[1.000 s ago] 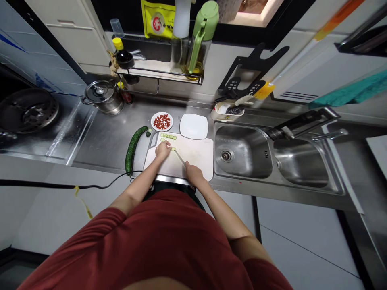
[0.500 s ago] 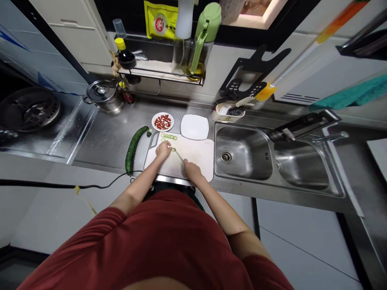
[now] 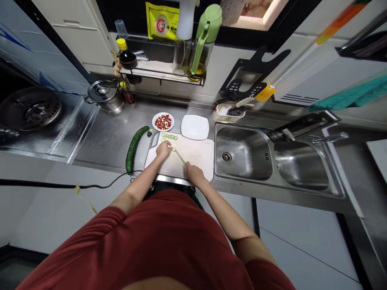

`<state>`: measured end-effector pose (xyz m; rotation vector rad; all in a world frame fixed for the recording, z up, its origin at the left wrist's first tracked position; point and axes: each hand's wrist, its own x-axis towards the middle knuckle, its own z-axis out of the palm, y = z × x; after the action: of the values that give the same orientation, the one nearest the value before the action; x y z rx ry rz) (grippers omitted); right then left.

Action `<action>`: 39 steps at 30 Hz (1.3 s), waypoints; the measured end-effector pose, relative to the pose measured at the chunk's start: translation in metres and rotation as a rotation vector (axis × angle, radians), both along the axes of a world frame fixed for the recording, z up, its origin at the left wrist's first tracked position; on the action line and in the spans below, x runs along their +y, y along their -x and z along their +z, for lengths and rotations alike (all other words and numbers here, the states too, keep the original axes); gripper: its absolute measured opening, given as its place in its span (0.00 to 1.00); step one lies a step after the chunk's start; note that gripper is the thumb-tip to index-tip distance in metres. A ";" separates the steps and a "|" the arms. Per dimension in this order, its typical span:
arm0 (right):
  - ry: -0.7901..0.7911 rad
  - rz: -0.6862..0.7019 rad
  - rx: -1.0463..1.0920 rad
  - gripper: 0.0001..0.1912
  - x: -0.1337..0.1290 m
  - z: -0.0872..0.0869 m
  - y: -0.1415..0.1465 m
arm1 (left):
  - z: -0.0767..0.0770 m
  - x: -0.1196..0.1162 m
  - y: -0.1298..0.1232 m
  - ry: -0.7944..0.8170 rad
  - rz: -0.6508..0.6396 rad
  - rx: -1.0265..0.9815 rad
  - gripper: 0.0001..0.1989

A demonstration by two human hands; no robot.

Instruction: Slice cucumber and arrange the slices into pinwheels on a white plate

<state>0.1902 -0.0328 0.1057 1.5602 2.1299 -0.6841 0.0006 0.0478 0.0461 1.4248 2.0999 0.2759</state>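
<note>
My right hand point(image 3: 195, 174) grips a knife point(image 3: 181, 159), whose blade points up and left across the white cutting board point(image 3: 196, 155). At the blade's tip is a pale green cucumber slice point(image 3: 174, 149). Just left of it, my left hand point(image 3: 163, 150) is closed over the board with fingers bent; what they hold, if anything, is too small to make out. Beyond that hand lies a row of cucumber slices point(image 3: 169, 136), with one single slice point(image 3: 163, 139) nearer to the fingers. A whole dark green cucumber point(image 3: 133, 149) lies left of the board, near a cut cucumber end point(image 3: 149, 133).
Behind the board stand a small plate of red pieces point(image 3: 163, 122) and a white square plate point(image 3: 195, 127). A double sink point(image 3: 244, 151) is on the right. A steel pot point(image 3: 105, 96) and a wok point(image 3: 28, 108) stand left. A bottle shelf point(image 3: 160, 72) hangs above.
My right hand and the knife have shifted slightly to the right. The slice at the blade's tip now shows its pale face more. My left hand stays almost in place.
</note>
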 end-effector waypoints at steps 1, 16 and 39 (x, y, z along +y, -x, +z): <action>0.000 -0.003 0.001 0.17 -0.001 0.000 -0.001 | 0.000 0.000 0.000 0.002 0.000 0.001 0.08; -0.038 -0.002 0.013 0.17 0.011 -0.003 0.013 | 0.002 0.000 0.000 -0.003 -0.009 0.001 0.08; -0.004 -0.007 0.009 0.18 0.007 0.002 0.008 | 0.002 0.001 -0.001 0.011 -0.003 0.002 0.08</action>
<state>0.1818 -0.0256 0.1080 1.5701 2.1351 -0.6910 0.0012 0.0490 0.0481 1.4215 2.0975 0.2614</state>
